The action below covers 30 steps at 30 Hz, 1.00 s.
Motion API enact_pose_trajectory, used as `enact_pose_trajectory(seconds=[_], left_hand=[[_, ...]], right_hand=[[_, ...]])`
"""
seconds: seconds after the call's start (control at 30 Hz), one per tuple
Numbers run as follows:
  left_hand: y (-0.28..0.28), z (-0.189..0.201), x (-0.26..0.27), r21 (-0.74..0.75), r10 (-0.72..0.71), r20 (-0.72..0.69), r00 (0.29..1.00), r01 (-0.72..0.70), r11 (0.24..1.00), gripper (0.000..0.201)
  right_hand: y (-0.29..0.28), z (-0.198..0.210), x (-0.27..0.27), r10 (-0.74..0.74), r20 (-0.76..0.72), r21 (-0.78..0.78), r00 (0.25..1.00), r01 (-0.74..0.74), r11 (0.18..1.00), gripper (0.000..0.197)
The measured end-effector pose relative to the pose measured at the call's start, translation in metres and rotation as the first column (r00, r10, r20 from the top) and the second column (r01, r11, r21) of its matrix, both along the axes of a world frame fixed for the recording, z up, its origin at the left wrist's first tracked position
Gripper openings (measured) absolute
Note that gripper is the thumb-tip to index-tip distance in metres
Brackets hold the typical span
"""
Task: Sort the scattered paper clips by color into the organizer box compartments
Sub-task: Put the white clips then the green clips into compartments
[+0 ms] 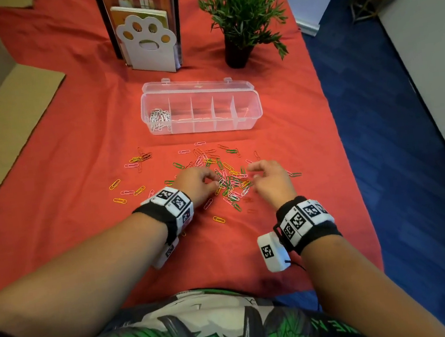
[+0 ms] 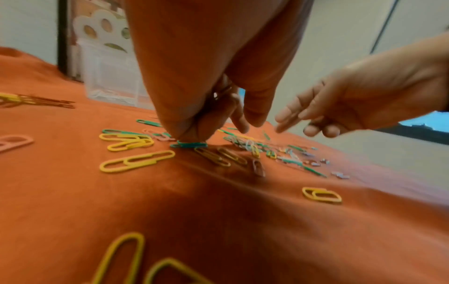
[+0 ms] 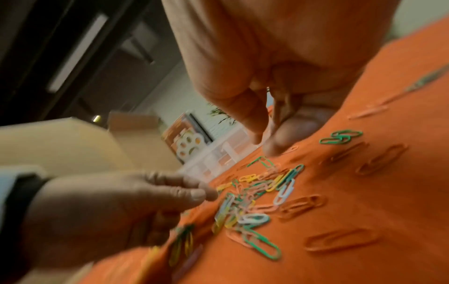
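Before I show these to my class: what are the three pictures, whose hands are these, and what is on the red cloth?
No machine: a person works with bare hands, wearing one camera on the head and one on each wrist. The head view looks down on a red cloth strewn with coloured paper clips before a clear organizer box, with white clips in its left end compartment. The left hand seems to hold some clips while picking up a green clip; the right hand hovers, fingers loosely curled.
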<state>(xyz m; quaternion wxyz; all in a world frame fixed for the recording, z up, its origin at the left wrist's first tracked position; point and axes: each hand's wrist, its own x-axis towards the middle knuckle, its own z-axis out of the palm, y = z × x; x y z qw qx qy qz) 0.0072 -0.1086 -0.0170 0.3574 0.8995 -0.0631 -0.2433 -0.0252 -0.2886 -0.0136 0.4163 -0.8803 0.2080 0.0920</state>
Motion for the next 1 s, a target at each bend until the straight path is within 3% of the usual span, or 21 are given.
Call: enact_pose_trajectory(seconds=[0.07, 0.17, 0.3, 0.4, 0.5, 0.63, 0.83, 0.93, 1.0], left_hand=[[-0.002, -0.003, -0.002, 0.076, -0.041, 0.066, 0.997, 0.036, 0.996, 0.019], [-0.004, -0.005, -0.003, 0.13, -0.049, 0.11, 0.993, 0.035, 0.991, 0.019], [0.004, -0.003, -0.002, 0.147, -0.019, 0.087, 0.996, 0.007, 0.989, 0.019], [0.014, -0.003, 0.003, 0.178, 0.009, 0.048, 0.999, -0.018, 0.984, 0.026], [0.018, 0.001, 0.006, 0.176, 0.015, 0.038, 0.999, -0.021, 0.984, 0.031], [0.016, 0.001, 0.009, 0.131, 0.083, 0.089, 0.993, -0.094, 0.987, 0.015], [0.008, -0.006, 0.008, 0.222, -0.089, 0.147, 0.985, 0.055, 0.974, 0.03], [0.004, -0.008, 0.005, 0.293, -0.178, 0.159, 0.971, 0.126, 0.948, 0.032], [0.002, -0.008, 0.004, 0.3, -0.221, 0.185, 0.957, 0.159, 0.941, 0.025]], right_hand=[[0.003, -0.002, -0.004, 0.155, 0.017, -0.181, 0.988, -0.15, 0.972, 0.027], [0.015, -0.011, -0.012, 0.345, -0.063, -0.246, 0.936, -0.35, 0.904, 0.018], [0.026, -0.021, -0.02, 0.465, -0.083, -0.363, 0.881, -0.462, 0.81, 0.013], [0.031, -0.022, -0.019, 0.495, -0.095, -0.369, 0.863, -0.493, 0.788, 0.011], [0.026, -0.018, -0.012, 0.393, -0.091, -0.253, 0.915, -0.403, 0.88, 0.011], [0.011, -0.016, -0.003, 0.205, -0.095, -0.018, 0.974, -0.207, 0.978, 0.023], [-0.01, -0.009, 0.003, 0.049, -0.052, 0.056, 0.997, -0.046, 0.997, 0.024], [-0.014, -0.006, 0.003, -0.106, -0.084, 0.27, 0.991, 0.125, 0.955, 0.033], [-0.014, -0.005, 0.001, -0.131, -0.14, 0.358, 0.981, 0.174, 0.917, 0.033]])
